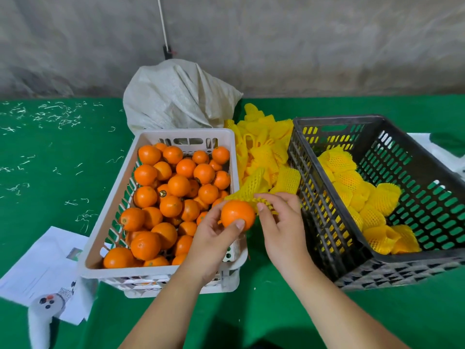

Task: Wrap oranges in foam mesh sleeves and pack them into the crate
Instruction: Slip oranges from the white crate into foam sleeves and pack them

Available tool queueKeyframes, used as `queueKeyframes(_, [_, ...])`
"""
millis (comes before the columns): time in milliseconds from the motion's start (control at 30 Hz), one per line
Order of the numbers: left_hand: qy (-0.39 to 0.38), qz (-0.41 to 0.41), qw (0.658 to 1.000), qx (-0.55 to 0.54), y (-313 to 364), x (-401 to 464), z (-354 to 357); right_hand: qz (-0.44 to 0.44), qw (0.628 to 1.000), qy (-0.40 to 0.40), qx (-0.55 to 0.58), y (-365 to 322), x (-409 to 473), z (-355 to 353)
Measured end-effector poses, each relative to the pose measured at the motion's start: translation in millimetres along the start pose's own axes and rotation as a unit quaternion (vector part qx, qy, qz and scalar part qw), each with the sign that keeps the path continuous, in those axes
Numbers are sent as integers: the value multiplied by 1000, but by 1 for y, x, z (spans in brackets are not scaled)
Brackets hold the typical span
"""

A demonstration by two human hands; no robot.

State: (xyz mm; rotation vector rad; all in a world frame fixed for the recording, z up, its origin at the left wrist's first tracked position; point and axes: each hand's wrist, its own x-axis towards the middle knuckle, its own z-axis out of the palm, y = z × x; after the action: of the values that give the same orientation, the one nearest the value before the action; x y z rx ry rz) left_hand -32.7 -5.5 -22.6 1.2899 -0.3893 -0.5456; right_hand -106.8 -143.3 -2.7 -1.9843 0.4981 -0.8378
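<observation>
My left hand (214,235) grips a bare orange (236,214) above the right rim of the white crate (156,272), which is full of loose oranges (173,187). Just to the right, my right hand (279,222) pinches the open end of a yellow foam mesh sleeve (251,190) against the orange's side. A pile of empty yellow sleeves (264,147) lies between the two crates. The dark grey crate (334,215) on the right holds several wrapped oranges (362,195).
A white woven sack (176,102) stands behind the white crate. Papers (42,268) and a white controller (42,313) lie at the lower left on the green table cover (50,172). White shreds litter the far left. A grey wall runs behind.
</observation>
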Motion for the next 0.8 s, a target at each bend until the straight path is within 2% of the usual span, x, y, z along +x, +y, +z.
queueKeyframes(67, [19, 9, 999, 26, -4, 2, -3, -48, 998, -27, -27, 1, -5, -3])
queueKeyframes(200, [-11, 28, 999, 25, -6, 8, -4, -123, 990, -30, -62, 0, -16, -4])
queueKeyframes(300, [53, 23, 998, -28, -7, 11, -1, -178, 980, -58, -74, 0, -25, 1])
queueKeyframes(367, [66, 17, 997, -45, -9, 11, -1, -161, 981, -85, -71, 0, -32, 8])
queueKeyframes(433, [7, -1, 999, -46, -9, 9, -5, -108, 988, -88, -66, 0, -34, 12])
queueKeyframes(533, [-78, -10, 997, -1, -6, 7, -9, -64, 995, -50, -53, 2, -22, 6])
queueKeyframes(700, [-42, 58, 995, 73, -12, 6, 1, -83, 994, -10, -74, -1, -4, -6])
queueKeyframes(800, [10, 64, 995, 81, -14, 7, 2, -159, 984, 9, -80, -4, -9, -7])
